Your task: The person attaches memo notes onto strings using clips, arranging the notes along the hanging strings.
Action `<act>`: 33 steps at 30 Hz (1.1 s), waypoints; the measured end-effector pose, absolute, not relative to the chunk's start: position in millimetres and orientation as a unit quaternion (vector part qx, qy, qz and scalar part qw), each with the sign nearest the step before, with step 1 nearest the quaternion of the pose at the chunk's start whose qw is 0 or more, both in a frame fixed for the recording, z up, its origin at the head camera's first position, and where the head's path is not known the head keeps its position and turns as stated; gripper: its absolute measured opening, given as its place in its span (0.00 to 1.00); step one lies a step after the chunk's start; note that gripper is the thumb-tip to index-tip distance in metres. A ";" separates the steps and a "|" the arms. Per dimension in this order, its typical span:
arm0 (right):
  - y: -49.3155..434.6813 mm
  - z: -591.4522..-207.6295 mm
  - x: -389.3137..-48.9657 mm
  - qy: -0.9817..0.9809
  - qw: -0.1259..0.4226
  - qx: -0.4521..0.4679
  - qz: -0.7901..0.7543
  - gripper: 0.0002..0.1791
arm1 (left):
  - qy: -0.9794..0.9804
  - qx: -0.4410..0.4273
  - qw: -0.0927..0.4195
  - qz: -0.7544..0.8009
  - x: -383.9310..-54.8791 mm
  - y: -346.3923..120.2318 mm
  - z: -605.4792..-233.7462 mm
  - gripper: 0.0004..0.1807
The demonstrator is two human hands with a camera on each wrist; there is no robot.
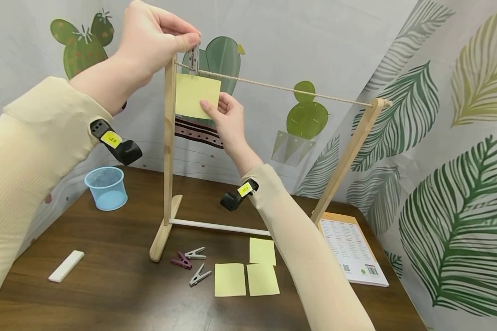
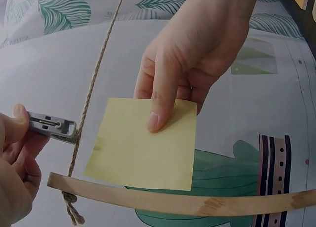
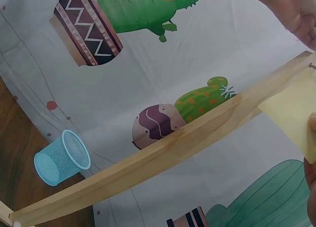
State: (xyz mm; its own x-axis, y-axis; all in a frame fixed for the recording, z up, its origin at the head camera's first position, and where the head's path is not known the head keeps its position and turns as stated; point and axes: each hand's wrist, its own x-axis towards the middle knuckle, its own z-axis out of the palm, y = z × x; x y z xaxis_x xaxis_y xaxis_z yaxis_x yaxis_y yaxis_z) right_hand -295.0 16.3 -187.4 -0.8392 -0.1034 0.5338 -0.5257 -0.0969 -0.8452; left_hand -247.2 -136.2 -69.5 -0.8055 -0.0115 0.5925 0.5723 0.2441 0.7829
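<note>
- Near one knotted end of the rope (image 1: 273,86), our left hand (image 1: 153,39) pinches a gray clothespin (image 1: 193,59), its tip at the twisted strands.
- Just below the rope, our right hand (image 1: 230,123) pinches a thin, square yellow note (image 1: 190,93), thumb on its face.
- Under the rope's ends, we see smooth, pale wooden posts (image 1: 169,151).
- Well below the rope, we have three more paper squares (image 1: 229,280) and three V-shaped clothespins (image 1: 182,261) on the brown, wood-grained table (image 1: 141,299).

Yellow note (image 1: 189,95); grey clothespin (image 2: 53,126); white leaf-patterned backdrop (image 1: 335,55).
</note>
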 end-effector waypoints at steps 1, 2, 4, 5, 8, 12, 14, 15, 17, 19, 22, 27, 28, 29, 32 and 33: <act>16.3 -187.6 -295.4 -0.655 0.151 0.241 0.700 0.14 | -0.748 -0.188 0.252 -0.585 -247.5 -136.1 -69.7 0.05; 16.3 -188.0 -295.8 -0.655 0.152 0.242 0.699 0.14 | -0.748 -0.188 0.256 -0.583 -247.8 -136.0 -69.7 0.05; 16.2 -187.9 -296.1 -0.655 0.152 0.243 0.699 0.14 | -0.748 -0.189 0.264 -0.579 -248.9 -135.6 -69.7 0.04; 16.2 -187.9 -296.3 -0.655 0.153 0.244 0.699 0.15 | -0.748 -0.189 0.267 -0.578 -249.4 -135.3 -69.6 0.04; 15.8 -187.4 -296.3 -0.654 0.153 0.244 0.699 0.15 | -0.749 -0.186 0.271 -0.575 -250.6 -134.5 -69.2 0.03; 15.5 -186.9 -296.0 -0.653 0.151 0.242 0.701 0.14 | -0.762 -0.174 0.276 -0.560 -251.9 -134.1 -69.8 0.02; 15.3 -186.9 -296.1 -0.654 0.150 0.241 0.702 0.14 | -0.770 -0.166 0.277 -0.550 -252.9 -133.7 -70.5 0.02; 15.2 -187.0 -296.2 -0.654 0.149 0.240 0.702 0.14 | -0.776 -0.162 0.277 -0.543 -253.5 -133.4 -70.8 0.02; 15.2 -186.9 -296.2 -0.653 0.149 0.239 0.703 0.14 | -0.787 -0.155 0.276 -0.530 -254.3 -132.7 -71.7 0.02; 15.0 -186.5 -296.4 -0.650 0.148 0.238 0.706 0.14 | -0.794 -0.151 0.275 -0.520 -254.5 -132.0 -72.2 0.04; 14.8 -184.7 -296.3 -0.643 0.148 0.239 0.712 0.14 | -0.807 -0.150 0.280 -0.498 -254.2 -131.5 -72.8 0.05; 13.9 -181.3 -295.0 -0.640 0.157 0.250 0.709 0.14 | -0.822 -0.154 0.287 -0.468 -253.8 -131.8 -74.2 0.09; 13.7 -180.8 -294.6 -0.641 0.158 0.253 0.707 0.15 | -0.824 -0.154 0.286 -0.465 -253.9 -131.9 -74.6 0.10; 13.6 -180.6 -294.3 -0.642 0.160 0.256 0.705 0.15 | -0.825 -0.154 0.286 -0.463 -253.9 -131.8 -75.0 0.12; 13.8 -179.5 -294.0 -0.645 0.157 0.252 0.704 0.15 | -0.828 -0.152 0.278 -0.462 -253.5 -131.3 -75.5 0.14; 14.1 -179.3 -294.2 -0.646 0.157 0.251 0.704 0.15 | -0.830 -0.153 0.275 -0.461 -253.2 -131.0 -75.5 0.15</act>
State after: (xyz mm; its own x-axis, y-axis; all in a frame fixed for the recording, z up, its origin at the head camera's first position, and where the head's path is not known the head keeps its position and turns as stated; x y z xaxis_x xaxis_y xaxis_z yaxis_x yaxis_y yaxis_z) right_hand -294.2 14.1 -179.3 -0.8244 -0.1034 0.5565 -0.5456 -0.1166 -0.8299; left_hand -253.2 -131.0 -75.5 -0.8024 0.0007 0.5968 0.5070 0.5286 0.6809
